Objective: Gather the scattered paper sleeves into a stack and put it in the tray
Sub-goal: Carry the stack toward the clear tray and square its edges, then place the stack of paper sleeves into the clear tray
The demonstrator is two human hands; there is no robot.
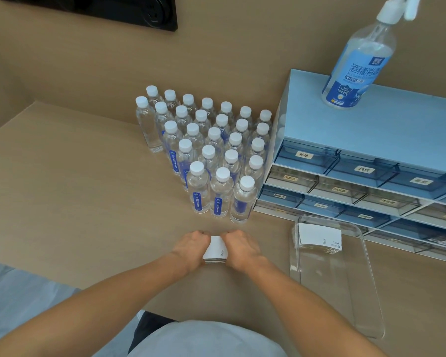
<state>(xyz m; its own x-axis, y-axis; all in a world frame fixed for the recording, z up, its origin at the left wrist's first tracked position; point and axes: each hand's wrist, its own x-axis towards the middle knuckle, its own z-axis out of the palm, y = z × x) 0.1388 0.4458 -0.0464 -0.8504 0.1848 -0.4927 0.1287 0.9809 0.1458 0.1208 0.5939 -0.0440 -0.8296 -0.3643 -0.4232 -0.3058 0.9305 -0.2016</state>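
Observation:
A stack of white paper sleeves (216, 249) lies on the wooden table just in front of me, squeezed between both hands. My left hand (192, 247) presses its left side and my right hand (241, 249) presses its right side, fingers curled over the far edge. To the right lies a long clear plastic tray (345, 300). A second stack of white sleeves (319, 238) rests in the tray's far end.
Several small water bottles (209, 153) with white caps stand in rows just beyond my hands. A blue drawer organiser (366, 161) with labelled drawers stands at the right, with a spray bottle of alcohol disinfectant (358, 63) on top. A black panel (129, 11) hangs on the wall.

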